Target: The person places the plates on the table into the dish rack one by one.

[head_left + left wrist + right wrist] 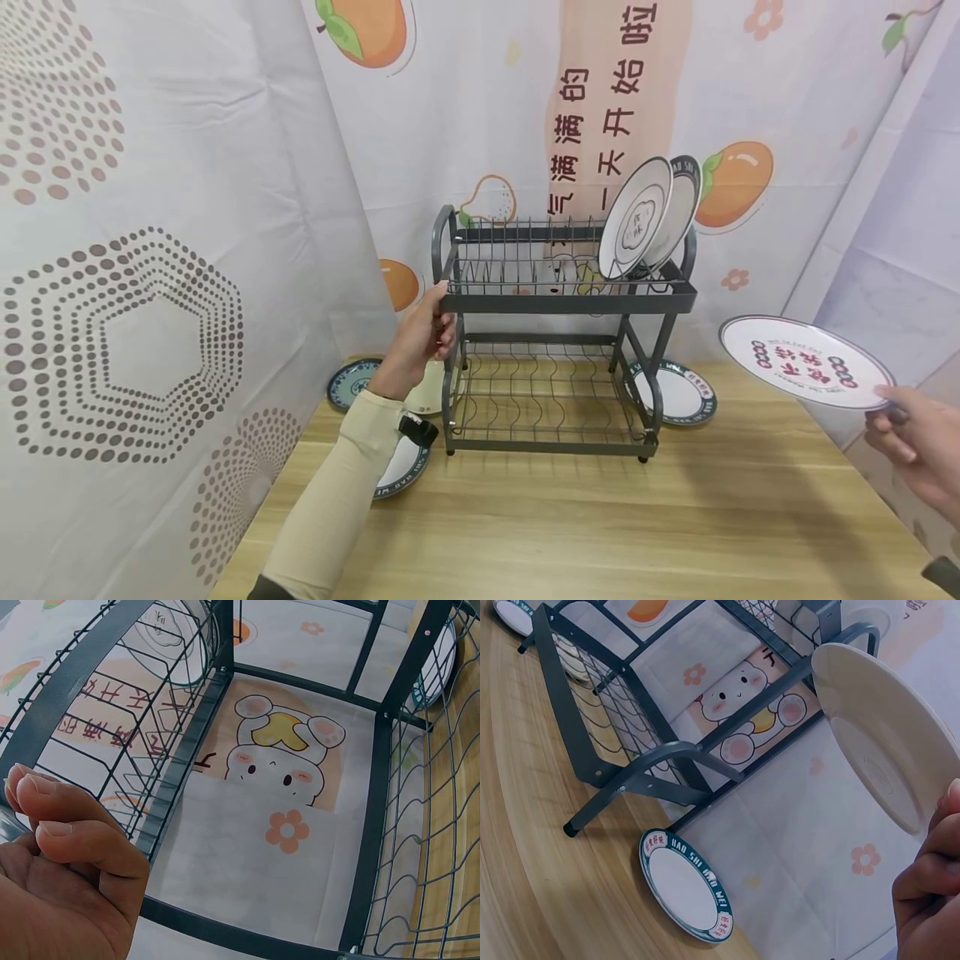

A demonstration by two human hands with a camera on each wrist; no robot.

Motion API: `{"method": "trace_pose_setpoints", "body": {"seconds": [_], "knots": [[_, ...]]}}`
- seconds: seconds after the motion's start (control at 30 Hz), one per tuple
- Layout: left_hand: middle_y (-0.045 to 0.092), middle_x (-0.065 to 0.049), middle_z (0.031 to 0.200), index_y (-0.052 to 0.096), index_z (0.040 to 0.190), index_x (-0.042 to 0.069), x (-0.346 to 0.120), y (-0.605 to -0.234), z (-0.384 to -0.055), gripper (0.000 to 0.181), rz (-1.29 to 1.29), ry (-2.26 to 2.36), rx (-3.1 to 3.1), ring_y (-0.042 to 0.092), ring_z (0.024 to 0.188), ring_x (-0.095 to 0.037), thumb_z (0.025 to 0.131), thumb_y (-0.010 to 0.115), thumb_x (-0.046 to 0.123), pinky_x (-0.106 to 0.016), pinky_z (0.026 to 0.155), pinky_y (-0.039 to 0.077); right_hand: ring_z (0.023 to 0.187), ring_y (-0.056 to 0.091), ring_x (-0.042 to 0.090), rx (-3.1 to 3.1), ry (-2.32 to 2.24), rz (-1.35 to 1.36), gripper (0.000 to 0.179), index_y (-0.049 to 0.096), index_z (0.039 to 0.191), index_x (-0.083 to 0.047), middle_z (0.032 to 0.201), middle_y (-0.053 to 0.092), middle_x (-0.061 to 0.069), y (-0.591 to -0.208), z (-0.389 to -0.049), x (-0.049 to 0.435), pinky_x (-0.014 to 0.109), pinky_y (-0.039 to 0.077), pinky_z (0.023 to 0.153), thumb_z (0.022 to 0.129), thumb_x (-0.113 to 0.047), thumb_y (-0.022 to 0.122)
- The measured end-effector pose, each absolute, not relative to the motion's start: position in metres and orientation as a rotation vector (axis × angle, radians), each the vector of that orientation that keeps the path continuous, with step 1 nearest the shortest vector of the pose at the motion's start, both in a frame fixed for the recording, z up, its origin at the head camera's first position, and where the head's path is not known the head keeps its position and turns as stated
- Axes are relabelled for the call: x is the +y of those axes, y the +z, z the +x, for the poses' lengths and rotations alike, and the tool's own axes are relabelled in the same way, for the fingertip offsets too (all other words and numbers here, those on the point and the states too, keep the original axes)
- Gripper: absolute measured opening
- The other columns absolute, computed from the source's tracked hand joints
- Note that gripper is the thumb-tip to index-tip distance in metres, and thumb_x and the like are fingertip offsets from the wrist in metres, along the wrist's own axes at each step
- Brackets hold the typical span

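Observation:
A dark grey two-tier dish rack (570, 304) stands on the wooden table. My left hand (416, 342) holds the upper tier's front left corner, thumb on top and fingers curled beneath. Out to the right, clear of the rack, my right hand (918, 442) pinches the rim of a white plate (795, 358) with red characters. That plate is nearly flat in the head view, and its plain underside (877, 757) shows in the right wrist view. Two plates lean together at the upper tier's right end: a white one (633, 225) and a dark-rimmed one (688, 200) behind it.
A green-rimmed plate (682, 885) lies right of the rack. To the left are a patterned blue-green plate (347, 385), a cream dish (427, 393) and a dark-rimmed plate (401, 471) partly under my left forearm. Printed curtains (465, 108) hang behind and at the left.

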State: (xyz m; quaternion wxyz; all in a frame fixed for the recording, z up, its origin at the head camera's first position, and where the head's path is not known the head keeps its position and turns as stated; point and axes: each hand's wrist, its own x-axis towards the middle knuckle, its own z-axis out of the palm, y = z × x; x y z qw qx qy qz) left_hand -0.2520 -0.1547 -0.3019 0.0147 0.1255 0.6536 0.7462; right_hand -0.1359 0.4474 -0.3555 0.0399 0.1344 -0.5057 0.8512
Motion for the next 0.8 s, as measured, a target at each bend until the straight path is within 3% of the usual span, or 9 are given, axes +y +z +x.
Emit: {"method": "trace_pose_setpoints", "body": {"seconds": [0.17,0.5,0.8], "knots": [[0.044,0.0,0.058,0.043,0.075,0.011,-0.155,-0.303,-0.252,0.06,0.379,2.322,2.03,0.038,0.046,-0.013,0.1,0.052,0.065,-0.026,0.044,0.033,0.05,0.003,0.023,-1.606,2.569,0.435,0.052,0.073,0.106,0.002,0.065,0.057,0.005,-0.352,-0.136,0.446,0.029,0.005,0.047,0.112,-0.001,0.021],[0.044,-0.001,0.057,0.043,0.075,0.01,-0.154,-0.301,-0.254,0.06,0.378,2.338,2.001,0.038,0.045,-0.014,0.101,0.052,0.063,-0.027,0.044,0.032,0.048,0.005,0.02,-1.416,2.747,0.513,0.051,0.068,0.106,0.014,0.069,0.058,0.009,-0.342,-0.137,0.446,0.027,0.002,0.051,0.112,-0.002,0.019],[0.045,-0.001,0.057,0.043,0.074,0.011,-0.154,-0.302,-0.254,0.059,0.385,2.342,2.0,0.039,0.045,-0.014,0.102,0.051,0.062,-0.027,0.045,0.032,0.047,0.011,0.022,-1.573,2.722,0.604,0.057,0.067,0.12,0.004,0.073,0.059,0.004,-0.335,-0.138,0.454,0.035,0.012,0.052,0.114,-0.009,0.012]]}}
